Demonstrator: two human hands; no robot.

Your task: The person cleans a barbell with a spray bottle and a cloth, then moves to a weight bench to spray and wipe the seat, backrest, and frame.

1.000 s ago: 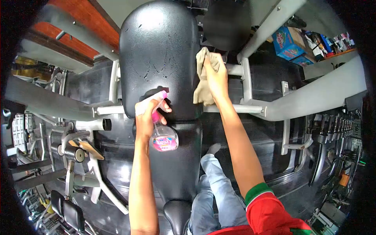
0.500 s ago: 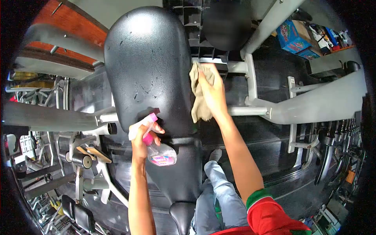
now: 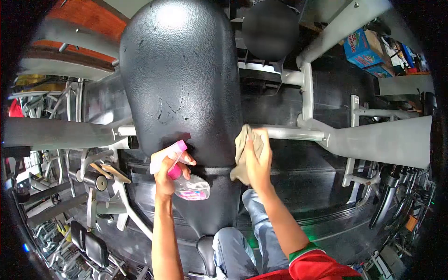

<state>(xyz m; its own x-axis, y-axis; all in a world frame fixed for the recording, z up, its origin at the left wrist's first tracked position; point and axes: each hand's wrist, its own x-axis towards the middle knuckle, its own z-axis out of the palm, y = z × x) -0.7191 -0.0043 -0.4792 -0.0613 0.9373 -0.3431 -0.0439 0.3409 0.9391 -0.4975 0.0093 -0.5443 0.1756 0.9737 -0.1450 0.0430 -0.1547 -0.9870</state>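
Black gym pad (image 3: 182, 79), left hand (image 3: 167, 170) gripping spray bottle (image 3: 190, 187); right hand (image 3: 259, 161) clutching cloth (image 3: 241, 150), seemingly against its edge

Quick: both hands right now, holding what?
Left hand: closed on the clear plastic spray bottle with pink trigger.
Right hand: closed on the crumpled beige cloth.

Spray bottle (image 3: 186, 182) sits left of the cloth (image 3: 243, 151), both against the back pad (image 3: 179, 74), seat (image 3: 207, 205) below.
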